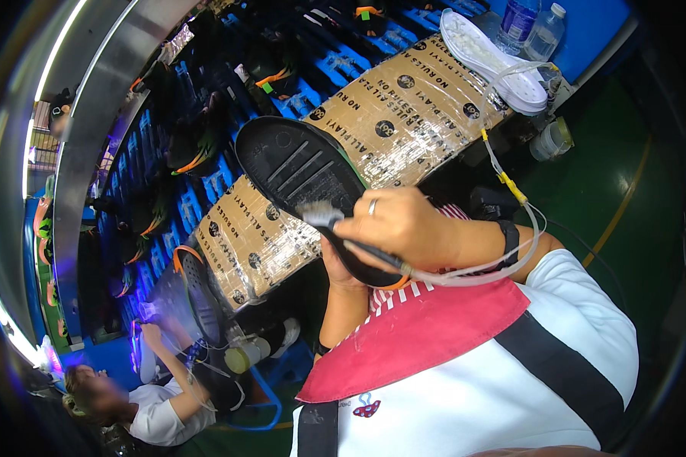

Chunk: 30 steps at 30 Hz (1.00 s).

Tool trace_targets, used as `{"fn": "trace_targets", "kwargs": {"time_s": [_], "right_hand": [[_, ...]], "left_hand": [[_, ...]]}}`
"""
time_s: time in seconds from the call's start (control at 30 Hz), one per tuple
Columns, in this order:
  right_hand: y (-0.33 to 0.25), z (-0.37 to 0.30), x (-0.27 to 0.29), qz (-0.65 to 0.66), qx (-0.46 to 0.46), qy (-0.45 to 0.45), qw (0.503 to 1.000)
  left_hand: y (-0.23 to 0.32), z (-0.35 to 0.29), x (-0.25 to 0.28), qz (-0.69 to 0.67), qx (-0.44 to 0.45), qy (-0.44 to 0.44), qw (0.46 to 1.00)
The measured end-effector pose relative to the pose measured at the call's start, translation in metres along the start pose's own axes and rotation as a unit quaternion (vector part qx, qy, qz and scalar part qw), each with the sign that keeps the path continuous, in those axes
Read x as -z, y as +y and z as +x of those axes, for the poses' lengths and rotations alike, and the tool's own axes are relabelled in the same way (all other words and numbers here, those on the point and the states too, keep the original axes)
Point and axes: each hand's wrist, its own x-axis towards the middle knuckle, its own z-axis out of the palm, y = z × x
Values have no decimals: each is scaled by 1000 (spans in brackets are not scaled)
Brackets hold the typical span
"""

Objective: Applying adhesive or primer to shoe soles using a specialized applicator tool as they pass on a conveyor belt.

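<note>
My left hand (341, 266) holds a black shoe sole (305, 164) from beneath, near its lower end; part of that hand is hidden behind the sole. The sole's inner face is turned up, with long grooves along it and an orange edge at the lower end. In my right hand (400, 228), closed and wearing a ring, is a brush (324, 213). Its pale bristles touch the sole's inner face around the middle. A clear tube (472, 280) runs from the brush handle past my right wrist toward a yellow connector (513, 186).
A cardboard-covered bench (404, 114) lies beyond the sole. On its far right are a white sole (495, 65) and plastic bottles (543, 34). A blue slatted conveyor (335, 65) carries shoe parts. A co-worker (164, 400) sits lower left, near another dark sole (200, 297).
</note>
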Motion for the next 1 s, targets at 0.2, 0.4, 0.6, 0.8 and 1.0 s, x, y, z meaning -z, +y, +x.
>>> {"fn": "trace_targets", "kwargs": {"time_s": [0.2,0.4,0.6,0.8,1.0], "right_hand": [[-1,-3,3,82,0,1,997],[-3,-9,-6,55,-4,-52,997],[3,-8,1,59,-60,33,996],[-2,-23,-22,69,-57,0,996],[-6,-14,-10,330,-147,-94,928]], "left_hand": [[7,1,8,40,-51,26,998],[11,14,20,94,-47,-5,994],[19,9,11,14,-89,-35,995],[19,20,27,87,-138,39,986],[28,20,2,-23,-134,-32,990]]}}
